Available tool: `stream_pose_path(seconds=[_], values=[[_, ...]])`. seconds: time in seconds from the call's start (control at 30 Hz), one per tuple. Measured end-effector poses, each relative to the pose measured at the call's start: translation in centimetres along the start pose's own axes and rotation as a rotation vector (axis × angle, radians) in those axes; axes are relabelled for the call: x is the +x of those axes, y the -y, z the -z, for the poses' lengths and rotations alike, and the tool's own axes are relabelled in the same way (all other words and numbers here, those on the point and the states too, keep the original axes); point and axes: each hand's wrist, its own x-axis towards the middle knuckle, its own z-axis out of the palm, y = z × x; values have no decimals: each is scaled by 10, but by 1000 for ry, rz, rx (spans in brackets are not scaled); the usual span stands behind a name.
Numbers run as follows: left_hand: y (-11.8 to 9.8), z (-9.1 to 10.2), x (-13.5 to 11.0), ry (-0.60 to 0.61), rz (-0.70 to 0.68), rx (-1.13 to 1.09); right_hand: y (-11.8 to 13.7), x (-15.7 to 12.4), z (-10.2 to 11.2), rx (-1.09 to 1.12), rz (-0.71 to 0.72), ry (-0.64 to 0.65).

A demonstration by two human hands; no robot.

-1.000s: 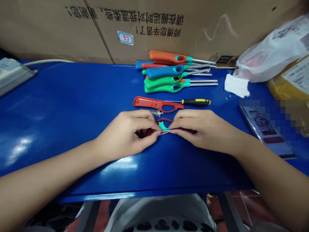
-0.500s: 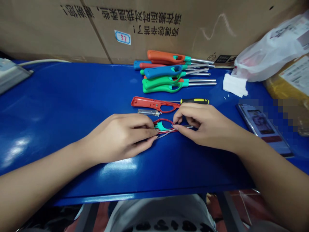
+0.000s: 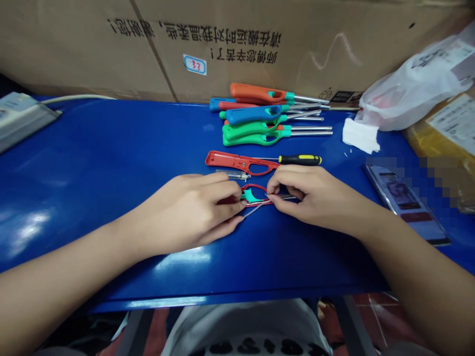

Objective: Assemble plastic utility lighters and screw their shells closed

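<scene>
Between my hands lies an opened red lighter half-shell [image 3: 256, 187] with a teal trigger [image 3: 252, 195] in it and a metal tube toward the right. My left hand [image 3: 200, 210] is closed on the left end of the shell, hiding that part. With thumb and forefinger, my right hand [image 3: 306, 193] pinches at the right end of the shell, by a thin whitish tube [image 3: 256, 208] that slants along the near side. Just beyond them are a clear fuel tank [image 3: 235, 175], partly behind my left hand, and the other red half-shell [image 3: 237, 160].
A yellow-and-black screwdriver [image 3: 300, 159] lies behind the loose shell. Several assembled lighters [image 3: 256, 116] are piled before a cardboard box [image 3: 89, 54]. At right are a phone [image 3: 408, 205], white paper [image 3: 360, 135] and a plastic bag [image 3: 404, 89]; a power strip [image 3: 22, 121] is at left.
The view has shifted slightly. My left fingers sit a little differently over the shell and cover more of the trigger's left side. Both hands stay at the red shell.
</scene>
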Motion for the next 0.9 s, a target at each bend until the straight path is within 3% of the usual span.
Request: stream_pose_path(seconds=[0.57, 0.9], values=[[-1, 2, -3, -8, -10, 5, -1, -1, 5, 41, 39, 58], [-1, 3, -2, 19, 45, -122, 7, 1, 4, 125, -162, 28]])
